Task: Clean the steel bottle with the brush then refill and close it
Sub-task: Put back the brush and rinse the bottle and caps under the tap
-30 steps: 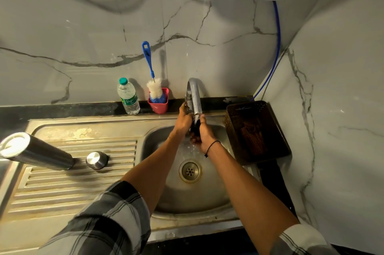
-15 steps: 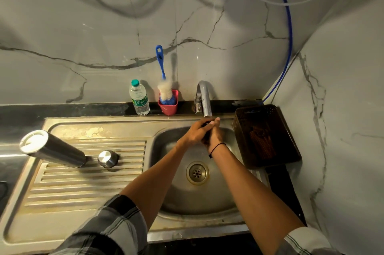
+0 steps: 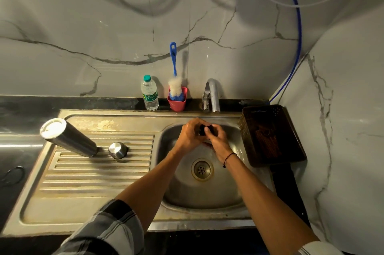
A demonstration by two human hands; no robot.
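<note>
My left hand (image 3: 190, 135) and my right hand (image 3: 217, 140) together over the sink (image 3: 228, 196), both curled around a small dark thing (image 3: 205, 129), steel bottle (image 3: 67, 137) lying on the draining board, its cap (image 3: 118, 150) beside it, brush (image 3: 174, 80) in a red cup (image 3: 177, 103) by the wall

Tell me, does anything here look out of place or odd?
Somewhat. The steel bottle stands upside down and tilted on the drainboard, its cap off beside it. Rusty stains mark the board's back edge. Both hands hold a small dark thing over the sink.
</note>
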